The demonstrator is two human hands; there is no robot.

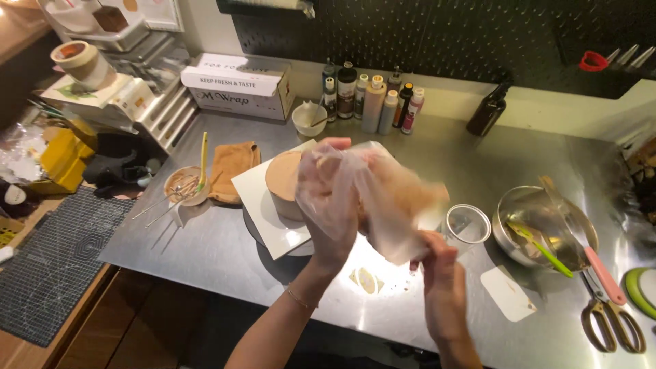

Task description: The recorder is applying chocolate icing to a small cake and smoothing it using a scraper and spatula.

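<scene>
Left fingers (326, 205) inside piping bag (383, 198) | right fingers (430, 247) pinching bottom edge

Place: baking / cake-decorating kitchen, small work setup.
Surface: stainless steel worktop (205, 246), bare metal.
Wall: black pegboard (424, 34) beyond the hands, tools hung on it.
Beyond left hand (328, 205): round frosted cake (283, 181) on white square board (263, 205); row of small colouring bottles (372, 99); box of cling wrap (239, 85).
Right of right hand (441, 287): steel mixing bowl (543, 225) with spatulas, scissors (611, 318), white scraper (509, 294).
Left of left hand: bowl of whisks (186, 186), folded cloth (231, 167).
</scene>
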